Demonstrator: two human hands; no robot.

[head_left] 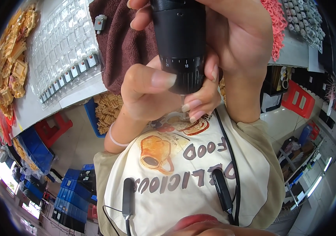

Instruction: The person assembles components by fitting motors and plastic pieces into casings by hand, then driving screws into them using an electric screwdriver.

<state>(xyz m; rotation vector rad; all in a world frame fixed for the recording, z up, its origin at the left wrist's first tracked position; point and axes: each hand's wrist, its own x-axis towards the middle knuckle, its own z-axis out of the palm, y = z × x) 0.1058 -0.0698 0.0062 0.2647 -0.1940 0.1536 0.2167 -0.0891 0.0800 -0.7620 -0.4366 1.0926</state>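
A black electric screwdriver (179, 35) with a marked adjusting ring hangs upright before my chest, its bit end downward. My right hand (240, 35) is closed round its upper body from the right. Against the ring at its lower end presses the thumb of my left hand (146, 88), which is closed on that end. Fingertips also show on the right side of the collar. Part of the thin bit (183, 102) is visible beneath the nose, near those fingertips. Whether the fingers pinch some small pale piece there, I cannot tell.
On the table at left, a brown towel (115, 47) carries a small grey part (100, 23) beside a clear tray (64, 35) with one row of parts. Tan plastic pieces (16, 70) lie farther left. Pink rings (274, 27) and grey parts (303, 19) lie right. A blue bin (92, 118) stands below.
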